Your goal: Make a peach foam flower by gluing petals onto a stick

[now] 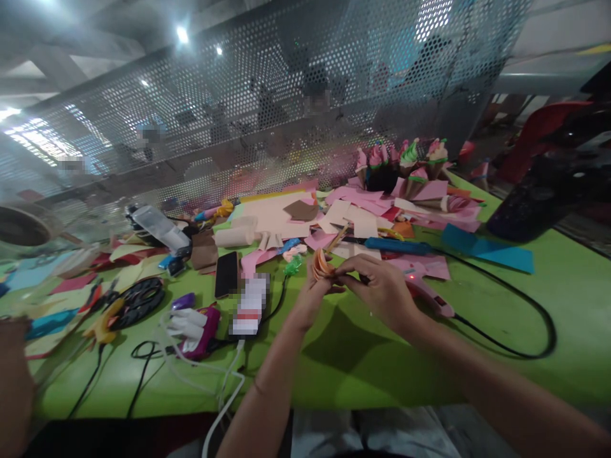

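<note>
A curled, layered piece of orange sheet material (321, 264), felt or foam, is held up over the green table. My left hand (311, 294) is closed around its lower part. From the right, my right hand (384, 286) pinches at its edge, thumb and index finger together; the fingertips are partly hidden. Just beyond my right hand lies a blue-handled corded tool (398, 245). Under my right wrist is a pink-handled corded tool (434, 298) with a small red light. A green swirled piece (293, 264) sits left of the orange one.
Pink and cream sheets (272, 213) cover the table's far side, with several swirl-topped cones (410, 156) behind. A phone (226, 275), a lit phone (249, 305) on a white cable and a power strip (203, 331) lie left. Another person's arm (14, 381) is at far left.
</note>
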Motion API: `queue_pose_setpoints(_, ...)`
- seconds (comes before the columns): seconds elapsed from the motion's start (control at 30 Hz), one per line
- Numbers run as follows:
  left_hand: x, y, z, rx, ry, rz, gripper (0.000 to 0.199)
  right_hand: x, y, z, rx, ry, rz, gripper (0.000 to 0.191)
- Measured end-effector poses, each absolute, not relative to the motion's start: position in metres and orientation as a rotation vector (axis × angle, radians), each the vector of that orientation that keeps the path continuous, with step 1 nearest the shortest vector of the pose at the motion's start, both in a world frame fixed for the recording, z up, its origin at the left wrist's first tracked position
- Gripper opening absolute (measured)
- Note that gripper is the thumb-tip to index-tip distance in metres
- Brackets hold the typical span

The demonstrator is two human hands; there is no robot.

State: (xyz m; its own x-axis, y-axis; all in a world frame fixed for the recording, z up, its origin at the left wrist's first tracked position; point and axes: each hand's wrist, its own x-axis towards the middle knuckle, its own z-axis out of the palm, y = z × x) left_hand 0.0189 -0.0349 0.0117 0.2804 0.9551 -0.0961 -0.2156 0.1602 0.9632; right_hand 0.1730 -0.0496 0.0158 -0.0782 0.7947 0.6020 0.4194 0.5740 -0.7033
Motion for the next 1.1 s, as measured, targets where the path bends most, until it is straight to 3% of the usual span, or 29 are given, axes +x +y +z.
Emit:
queue_pose_setpoints(0.8, 0.0147, -0.0303, 0.0079, 1.069, 0.855, 1.025, 0.053, 0.1791, -0.0448, 0.0157, -0.994, -1.743, 0.388, 0.012)
queue_pose_setpoints(1.1, 0.017, -0.03, 0.0066, 1.086, 0.949, 1.076, 0.052, 0.1807, -0.0435, 0.0114, -1.083, -1.951, 0.181, 0.016)
